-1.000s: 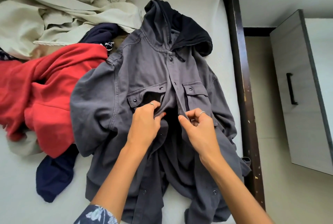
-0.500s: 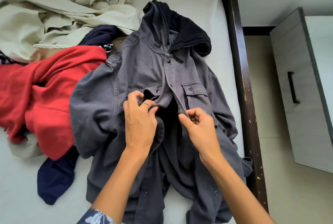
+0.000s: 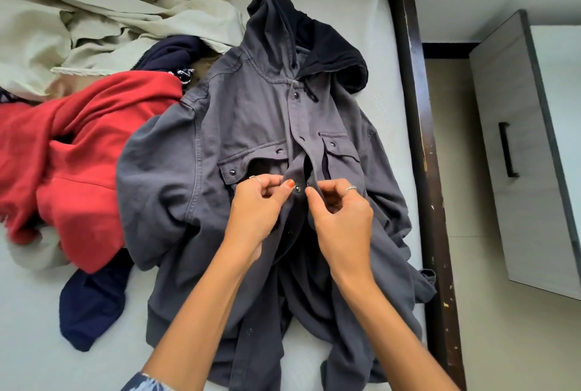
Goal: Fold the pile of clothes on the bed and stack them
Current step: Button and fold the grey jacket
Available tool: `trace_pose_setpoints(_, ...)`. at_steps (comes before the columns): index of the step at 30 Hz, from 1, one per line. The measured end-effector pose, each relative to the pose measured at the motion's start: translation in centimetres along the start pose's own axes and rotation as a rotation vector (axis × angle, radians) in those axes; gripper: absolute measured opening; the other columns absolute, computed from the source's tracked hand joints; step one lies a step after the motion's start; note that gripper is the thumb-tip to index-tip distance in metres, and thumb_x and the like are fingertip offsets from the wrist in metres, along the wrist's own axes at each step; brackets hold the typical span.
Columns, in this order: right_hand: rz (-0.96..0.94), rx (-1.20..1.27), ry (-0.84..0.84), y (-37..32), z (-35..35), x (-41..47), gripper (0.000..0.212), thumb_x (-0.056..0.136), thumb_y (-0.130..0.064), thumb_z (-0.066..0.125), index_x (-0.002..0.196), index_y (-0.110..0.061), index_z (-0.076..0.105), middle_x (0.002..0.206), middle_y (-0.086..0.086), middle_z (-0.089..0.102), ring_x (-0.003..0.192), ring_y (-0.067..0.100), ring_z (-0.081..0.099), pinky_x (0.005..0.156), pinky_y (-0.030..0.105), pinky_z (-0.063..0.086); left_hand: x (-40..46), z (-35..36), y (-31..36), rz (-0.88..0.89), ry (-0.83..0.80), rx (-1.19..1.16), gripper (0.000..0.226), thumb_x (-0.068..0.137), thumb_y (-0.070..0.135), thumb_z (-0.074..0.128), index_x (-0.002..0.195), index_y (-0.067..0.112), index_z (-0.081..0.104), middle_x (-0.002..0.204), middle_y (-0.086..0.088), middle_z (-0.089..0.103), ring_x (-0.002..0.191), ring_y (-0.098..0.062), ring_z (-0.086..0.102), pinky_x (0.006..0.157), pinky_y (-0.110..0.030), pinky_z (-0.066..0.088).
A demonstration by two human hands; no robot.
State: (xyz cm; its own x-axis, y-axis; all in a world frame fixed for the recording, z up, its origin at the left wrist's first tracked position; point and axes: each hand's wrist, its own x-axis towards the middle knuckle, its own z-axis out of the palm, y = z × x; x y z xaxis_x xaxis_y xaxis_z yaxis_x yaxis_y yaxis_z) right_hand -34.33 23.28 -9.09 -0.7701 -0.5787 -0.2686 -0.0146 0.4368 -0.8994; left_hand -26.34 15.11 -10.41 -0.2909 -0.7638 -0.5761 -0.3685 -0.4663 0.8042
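Head view. Grey hooded jacket (image 3: pixel 251 126) lies face up on the bed (image 3: pixel 28 343), hood toward 12 o'clock, hem toward 6.

Left hand (image 3: pixel 261 202) pinches the left front edge at mid-chest, thumb by a snap (image 3: pixel 297 189). Right hand (image 3: pixel 341 211) pinches the opposite edge, fingers curled on cloth. The edges nearly meet.

Step in hand, as I judge: closing the front before folding. Next move likely calls for lining up the snap halves and pressing; lower front is open.

Unfolded pile at 9 to 11 o'clock: red garment (image 3: pixel 78 151), beige cloth (image 3: pixel 103 13), navy piece (image 3: pixel 91 299). No stack visible.

Dark wooden bed frame (image 3: pixel 418 126) at 3 o'clock; cabinet (image 3: pixel 515 151) beyond, on pale floor (image 3: pixel 471 312).
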Motion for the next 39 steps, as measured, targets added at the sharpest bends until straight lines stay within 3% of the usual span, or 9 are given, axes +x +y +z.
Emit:
trace_pose_setpoints(4,0.024,-0.026,-0.019,0.6,0.7,-0.1,0.012,0.085,-0.01,0.068,0.082,-0.02,0.062,0.073,-0.014,0.064,0.069,-0.002,0.061,0.065,0.006,0.043,0.1,0.1,-0.5,-0.038,0.002,-0.001,0.007,0.089,0.018,0.065,0.084,0.015,0.07,0.065,0.005,0.062,0.049,0.005,0.048,0.054,-0.014,0.037)
trace_pose_setpoints(11,0.06,-0.005,-0.009,0.8,1.0,0.0,0.009,0.085,-0.009,0.068,0.085,-0.018,0.064,0.074,-0.013,0.065,0.069,-0.002,0.061,0.065,0.006,0.044,0.0,0.5,-0.7,-0.077,0.003,-0.07,0.01,0.089,0.018,0.065,0.09,0.011,0.071,0.077,-0.003,0.068,0.067,-0.006,0.056,0.063,-0.02,0.042)
trace_pose_setpoints(18,0.104,0.06,-0.079,1.2,0.8,-0.1,0.006,0.085,-0.005,0.067,0.086,-0.011,0.067,0.08,-0.002,0.068,0.067,-0.004,0.06,0.066,0.008,0.045,0.0,0.9,-0.9,-0.119,0.06,-0.109,0.012,0.09,0.018,0.064,0.092,0.008,0.07,0.071,0.003,0.066,0.062,-0.001,0.055,0.064,-0.018,0.042)
trace_pose_setpoints(23,0.051,0.047,-0.043,1.7,0.9,-0.6,0.005,0.085,-0.001,0.065,0.089,-0.003,0.067,0.083,0.004,0.067,0.07,-0.002,0.059,0.07,0.008,0.045,-0.2,1.5,-0.9,-0.057,0.128,-0.006,0.012,0.087,0.021,0.067,0.089,0.01,0.072,0.071,0.0,0.068,0.061,-0.005,0.056,0.066,-0.022,0.046)
trace_pose_setpoints(28,-0.027,0.014,-0.02,1.6,0.7,-0.6,0.014,0.084,0.001,0.065,0.083,-0.013,0.064,0.085,0.005,0.067,0.076,0.006,0.063,0.073,0.012,0.048,-0.1,1.6,-0.6,0.021,0.143,0.127,0.013,0.085,0.022,0.069,0.085,0.009,0.072,0.072,-0.001,0.068,0.064,-0.007,0.057,0.067,-0.023,0.046)
trace_pose_setpoints(39,-0.079,-0.118,-0.097,1.3,0.5,0.8,0.007,0.081,0.0,0.065,0.076,-0.003,0.062,0.072,0.006,0.065,0.065,0.013,0.059,0.062,0.017,0.048,-0.2,2.1,-0.2,0.016,0.171,0.222,0.011,0.086,0.022,0.068,0.075,0.021,0.067,0.074,0.001,0.068,0.073,-0.014,0.062,0.071,-0.028,0.049)
